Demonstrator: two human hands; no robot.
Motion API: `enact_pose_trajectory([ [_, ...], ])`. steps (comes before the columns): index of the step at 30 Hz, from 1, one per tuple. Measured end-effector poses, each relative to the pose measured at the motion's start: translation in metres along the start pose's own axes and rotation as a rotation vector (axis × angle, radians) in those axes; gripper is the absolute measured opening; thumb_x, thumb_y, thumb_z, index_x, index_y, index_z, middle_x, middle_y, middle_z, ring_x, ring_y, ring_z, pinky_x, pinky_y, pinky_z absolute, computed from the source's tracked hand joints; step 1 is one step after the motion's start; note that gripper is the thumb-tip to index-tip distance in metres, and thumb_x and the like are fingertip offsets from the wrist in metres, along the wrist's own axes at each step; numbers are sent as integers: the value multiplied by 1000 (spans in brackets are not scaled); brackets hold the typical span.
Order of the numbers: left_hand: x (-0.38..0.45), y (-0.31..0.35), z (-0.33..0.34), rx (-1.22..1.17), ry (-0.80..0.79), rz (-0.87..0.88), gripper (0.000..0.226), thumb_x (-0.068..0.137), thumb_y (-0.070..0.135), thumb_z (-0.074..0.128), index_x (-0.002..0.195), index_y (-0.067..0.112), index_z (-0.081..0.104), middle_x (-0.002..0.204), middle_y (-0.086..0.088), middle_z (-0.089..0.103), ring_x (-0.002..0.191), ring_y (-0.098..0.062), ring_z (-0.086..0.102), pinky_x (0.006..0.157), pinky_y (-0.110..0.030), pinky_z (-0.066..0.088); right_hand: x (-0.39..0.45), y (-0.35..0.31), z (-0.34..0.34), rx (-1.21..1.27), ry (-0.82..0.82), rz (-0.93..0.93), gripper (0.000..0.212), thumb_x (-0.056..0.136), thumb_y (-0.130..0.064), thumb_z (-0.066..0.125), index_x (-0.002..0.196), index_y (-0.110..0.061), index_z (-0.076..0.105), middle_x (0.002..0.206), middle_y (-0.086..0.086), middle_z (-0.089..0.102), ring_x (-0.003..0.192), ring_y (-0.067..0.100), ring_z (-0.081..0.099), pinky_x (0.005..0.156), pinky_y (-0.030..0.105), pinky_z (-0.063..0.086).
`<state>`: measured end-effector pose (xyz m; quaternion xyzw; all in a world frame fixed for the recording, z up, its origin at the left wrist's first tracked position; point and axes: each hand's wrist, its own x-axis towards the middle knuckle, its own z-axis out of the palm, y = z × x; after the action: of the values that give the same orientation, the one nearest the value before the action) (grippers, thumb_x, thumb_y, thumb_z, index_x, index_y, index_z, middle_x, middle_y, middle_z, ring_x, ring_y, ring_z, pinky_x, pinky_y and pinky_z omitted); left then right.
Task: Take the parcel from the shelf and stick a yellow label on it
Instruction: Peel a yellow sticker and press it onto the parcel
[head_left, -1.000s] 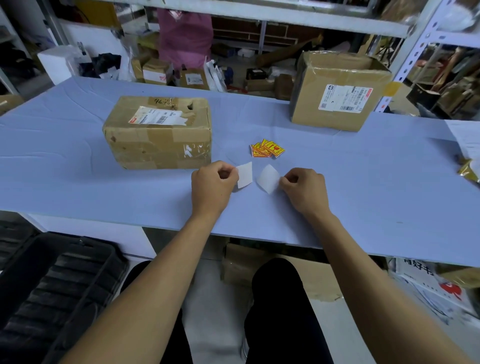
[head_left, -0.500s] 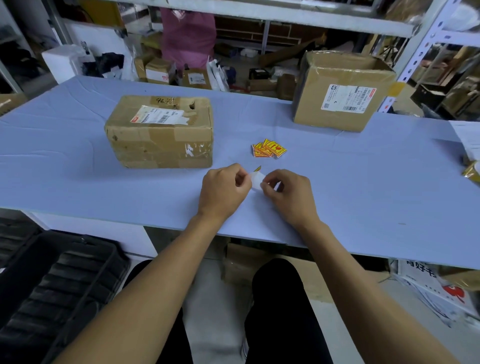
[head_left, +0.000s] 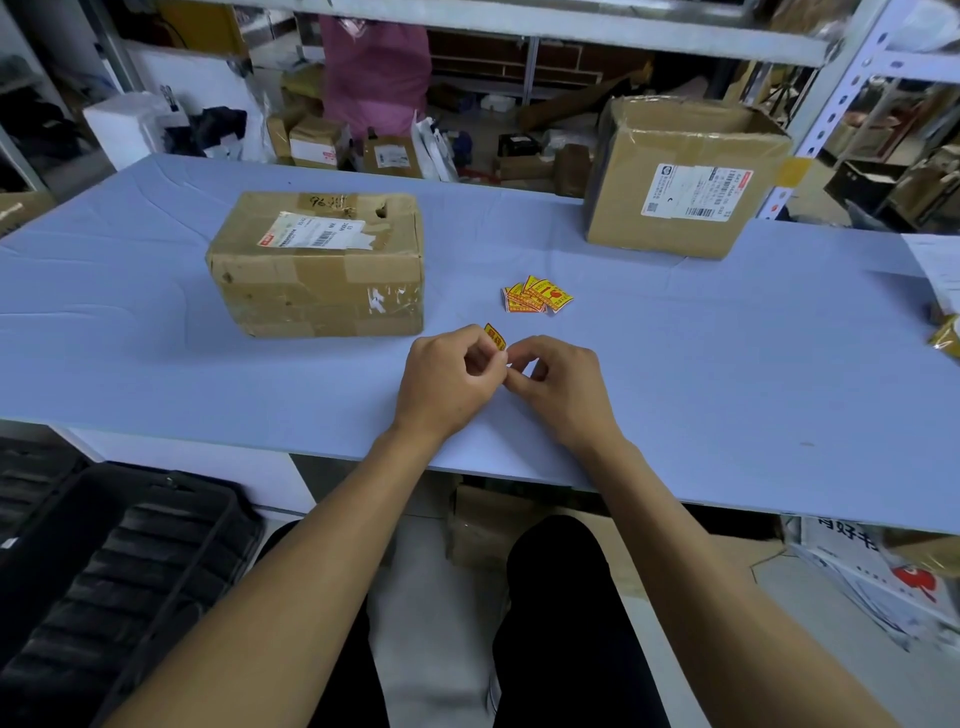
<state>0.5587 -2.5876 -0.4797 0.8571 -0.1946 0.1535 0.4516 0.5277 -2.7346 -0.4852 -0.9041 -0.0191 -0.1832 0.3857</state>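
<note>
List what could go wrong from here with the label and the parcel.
1. The small yellow label is pinched between the left hand and right hand; it could curl and stick to the fingers.
2. The taped brown cardboard parcel sits apart to the left, so the label must be carried over and might land crooked or across its white shipping label.

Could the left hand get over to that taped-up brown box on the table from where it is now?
Probably yes. The box sits just ahead and to the left of the left hand, with only bare table between them. But both hands are pinching a yellow label, so the right hand would hold it alone.
</note>
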Motion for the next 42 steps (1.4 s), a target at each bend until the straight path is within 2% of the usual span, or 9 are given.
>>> enact_pose_trajectory([
  [3,-1,1,-2,-9,-18,8,10,82,22,71,75,14,72,64,3,70,54,-5,57,57,-8,41,0,-1,0,-15,-3,-1,2,85,-23,71,84,-22,73,78,-10,69,57,-3,54,57,11,37],
  [6,-1,1,0,6,-16,12,14,83,24,71,75,13,70,63,2,68,56,-11,58,58,-18,46,0,0,-2,55,8,45,9,86,-19,69,78,-22,72,69,-13,65,55,-1,53,54,11,35],
  [10,2,-4,-1,20,117,-44,13,87,21,68,84,9,63,74,-3,65,64,-21,58,61,-31,49,2,2,-4,165,48,127,11,87,-15,67,76,-17,70,67,-12,62,52,0,49,53,11,35],
  [13,4,-6,-2,6,108,-62,12,87,19,69,88,9,61,85,-1,61,67,-18,55,63,-30,47,2,2,-6,206,65,148,11,88,-15,67,77,-15,71,66,-11,62,51,0,47,51,11,34],
  [17,4,-8,1,-7,69,-75,8,87,15,68,83,9,64,81,-1,64,74,-19,59,67,-30,48,2,4,-7,221,69,161,13,88,-15,67,75,-18,70,66,-12,62,53,0,49,54,11,36],
  [23,5,-8,0,-21,52,-116,8,90,14,65,85,9,64,82,1,63,76,-17,58,60,-15,40,5,3,-7,233,87,190,12,88,-16,68,76,-17,72,68,-12,65,59,-1,53,57,9,38],
  [27,5,-5,-1,-44,39,-129,7,93,14,61,88,8,60,82,1,62,77,-19,57,64,-28,42,4,2,-7,243,94,179,14,88,-18,69,75,-23,69,67,-13,63,59,0,51,57,11,37],
  [33,5,-5,-4,-72,51,-138,8,95,14,59,92,7,59,84,0,62,80,-20,58,68,-33,47,4,-1,-4,224,92,121,13,91,-20,67,78,-20,68,68,-12,62,57,-2,50,55,10,36],
  [42,10,-18,-15,-152,160,-262,5,94,10,59,90,9,60,87,0,61,81,-15,55,69,-23,40,20,-14,22,208,81,93,10,92,-20,65,82,-19,68,73,-11,63,64,-4,54,58,9,39],
])
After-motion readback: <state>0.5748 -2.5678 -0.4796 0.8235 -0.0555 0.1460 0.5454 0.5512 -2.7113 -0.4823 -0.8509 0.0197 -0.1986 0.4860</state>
